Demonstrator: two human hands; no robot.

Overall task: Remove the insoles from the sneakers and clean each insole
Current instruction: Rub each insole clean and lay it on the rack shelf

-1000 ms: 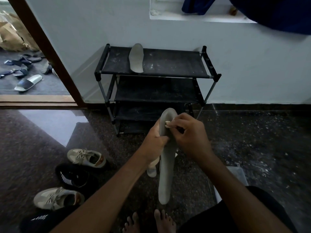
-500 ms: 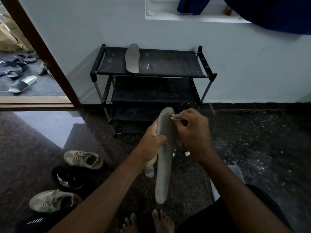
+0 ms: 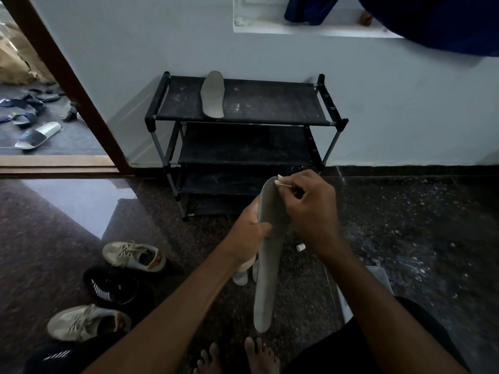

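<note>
Forearms (image 3: pixel 167 319) bare; left hand (image 3: pixel 248 233), right hand (image 3: pixel 313 211) bare; feet (image 3: pixel 237 357) bare; black garment (image 3: pixel 391 346) over lap.

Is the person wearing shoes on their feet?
No, both feet are bare, with the toes showing just below the hanging end of the held grey insole.

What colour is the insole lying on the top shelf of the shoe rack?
Grey; the long flat insole shows best in head view.
</note>
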